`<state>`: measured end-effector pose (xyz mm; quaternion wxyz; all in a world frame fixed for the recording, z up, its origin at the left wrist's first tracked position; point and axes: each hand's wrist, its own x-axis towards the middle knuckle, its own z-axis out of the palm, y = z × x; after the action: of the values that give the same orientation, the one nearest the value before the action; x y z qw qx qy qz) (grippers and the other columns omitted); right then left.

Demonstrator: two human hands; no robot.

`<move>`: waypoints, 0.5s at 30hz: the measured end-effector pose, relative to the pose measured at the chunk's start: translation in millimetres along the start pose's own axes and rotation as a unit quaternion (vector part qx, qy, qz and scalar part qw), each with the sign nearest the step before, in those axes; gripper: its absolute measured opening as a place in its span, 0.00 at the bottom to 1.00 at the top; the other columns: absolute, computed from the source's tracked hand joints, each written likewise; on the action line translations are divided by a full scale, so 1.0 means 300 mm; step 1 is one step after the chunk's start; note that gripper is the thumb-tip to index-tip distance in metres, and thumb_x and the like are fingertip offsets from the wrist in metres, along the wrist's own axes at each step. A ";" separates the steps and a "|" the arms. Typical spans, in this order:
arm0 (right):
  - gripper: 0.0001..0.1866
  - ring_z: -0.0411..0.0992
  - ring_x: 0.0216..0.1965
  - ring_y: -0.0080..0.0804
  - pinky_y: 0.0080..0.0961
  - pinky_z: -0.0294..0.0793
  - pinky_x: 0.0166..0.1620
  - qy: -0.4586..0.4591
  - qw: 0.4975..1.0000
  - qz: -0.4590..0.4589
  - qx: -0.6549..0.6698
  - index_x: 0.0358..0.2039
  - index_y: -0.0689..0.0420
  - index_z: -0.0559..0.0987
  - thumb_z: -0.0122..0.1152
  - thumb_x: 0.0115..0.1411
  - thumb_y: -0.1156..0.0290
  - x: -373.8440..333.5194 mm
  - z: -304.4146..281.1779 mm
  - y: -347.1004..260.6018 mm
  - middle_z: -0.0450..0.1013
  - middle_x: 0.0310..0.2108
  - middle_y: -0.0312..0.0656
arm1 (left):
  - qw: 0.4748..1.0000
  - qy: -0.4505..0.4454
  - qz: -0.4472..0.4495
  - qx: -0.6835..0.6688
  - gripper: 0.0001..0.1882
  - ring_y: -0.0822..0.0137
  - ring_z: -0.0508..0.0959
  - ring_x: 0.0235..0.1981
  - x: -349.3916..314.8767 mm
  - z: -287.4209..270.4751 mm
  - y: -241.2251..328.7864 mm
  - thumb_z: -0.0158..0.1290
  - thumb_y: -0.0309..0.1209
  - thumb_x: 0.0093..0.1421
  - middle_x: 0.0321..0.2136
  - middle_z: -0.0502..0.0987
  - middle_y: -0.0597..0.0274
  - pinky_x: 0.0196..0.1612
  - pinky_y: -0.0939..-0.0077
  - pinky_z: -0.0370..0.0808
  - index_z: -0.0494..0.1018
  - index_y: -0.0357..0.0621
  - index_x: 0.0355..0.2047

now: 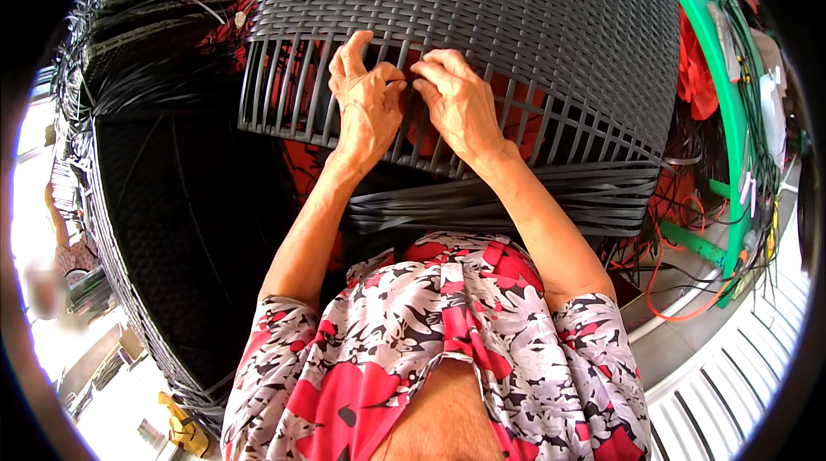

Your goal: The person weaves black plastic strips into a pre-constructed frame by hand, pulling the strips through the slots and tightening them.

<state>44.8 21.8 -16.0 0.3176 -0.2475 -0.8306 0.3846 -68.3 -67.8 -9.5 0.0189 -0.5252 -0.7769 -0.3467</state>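
A dark grey woven panel (482, 5) of flat plastic strips fills the top middle. Along its near side, bare upright strips (297, 86) span an open gap, with red showing behind. My left hand (366, 108) is at the lower edge of the weave, thumb and fingertips drawn together, one finger reaching up over the strips. Close to its right, my right hand (462, 108) is also pinched, its fingertips nearly meeting the left ones. Whatever thin piece lies in the fingers blends with the dark strips. A bundle of loose dark strips (516, 196) crosses beneath my wrists.
A large dark woven piece (163, 237) stands at left, under a mass of loose strips (163, 74). On the right curves a green frame (731, 108), with a red plastic bag (695, 69) and an orange cord (658, 289) near it. A yellow item (182, 426) lies lower left.
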 end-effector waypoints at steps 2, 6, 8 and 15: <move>0.12 0.76 0.32 0.47 0.32 0.75 0.35 0.004 0.994 -0.020 0.109 0.39 0.62 0.79 0.62 0.53 0.76 -0.002 0.011 -0.016 0.75 0.39 0.47 | 0.998 0.043 0.040 -0.007 0.10 0.49 0.60 0.57 0.003 -0.042 0.009 0.59 0.18 0.47 0.56 0.63 0.51 0.58 0.56 0.57 0.75 0.45 0.29; 0.10 0.78 0.29 0.38 0.28 0.74 0.34 -0.058 0.976 0.132 0.165 0.34 0.64 0.81 0.65 0.51 0.74 0.027 0.015 -0.019 0.77 0.28 0.49 | 0.997 0.056 0.046 -0.007 0.08 0.49 0.60 0.57 0.007 -0.075 -0.034 0.56 0.19 0.51 0.55 0.64 0.53 0.59 0.55 0.56 0.77 0.45 0.31; 0.09 0.75 0.24 0.35 0.29 0.73 0.30 -0.055 0.983 0.147 0.094 0.31 0.64 0.80 0.65 0.51 0.72 0.058 0.010 -0.009 0.76 0.22 0.48 | 0.999 0.034 -0.012 0.039 0.12 0.47 0.59 0.59 0.016 -0.056 -0.083 0.55 0.19 0.51 0.58 0.63 0.53 0.60 0.52 0.56 0.78 0.46 0.37; 0.06 0.73 0.19 0.38 0.33 0.71 0.27 -0.187 0.977 0.085 -0.051 0.25 0.66 0.80 0.63 0.49 0.75 0.166 0.046 0.006 0.72 0.16 0.50 | 0.991 -0.087 -0.023 0.101 0.13 0.37 0.50 0.63 0.004 0.038 -0.199 0.52 0.22 0.54 0.64 0.52 0.47 0.60 0.40 0.50 0.80 0.50 0.39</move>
<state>1.4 48.9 -7.7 0.1095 -0.2563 -0.8698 0.4070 -114.5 -72.9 -48.5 -0.0035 -0.5310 -0.8184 -0.2198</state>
